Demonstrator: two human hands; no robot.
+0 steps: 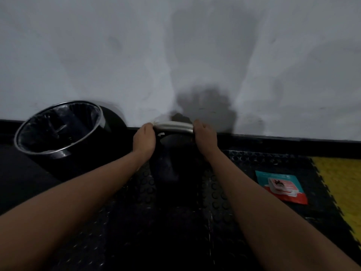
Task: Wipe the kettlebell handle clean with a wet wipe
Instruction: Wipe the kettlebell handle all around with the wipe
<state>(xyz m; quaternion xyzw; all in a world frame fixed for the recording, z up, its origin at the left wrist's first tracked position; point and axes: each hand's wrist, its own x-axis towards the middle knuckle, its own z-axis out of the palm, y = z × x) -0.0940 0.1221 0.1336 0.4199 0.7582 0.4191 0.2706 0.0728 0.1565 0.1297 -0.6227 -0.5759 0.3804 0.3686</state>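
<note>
Bin (58, 130) left, wipes packet (281, 186) right

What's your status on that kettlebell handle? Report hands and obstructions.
Left hand holds wet wipe on handle left end. Right hand grips right end. Bin left, wipe pack right, neither obstructing.

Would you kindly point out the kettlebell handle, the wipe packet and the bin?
Handle (173, 126): head view, middle of the bare silver bar between the hands.
Wipe packet (281, 186): head view, centre of the packet's face.
Bin (56, 153): head view, near chrome rim.
</note>
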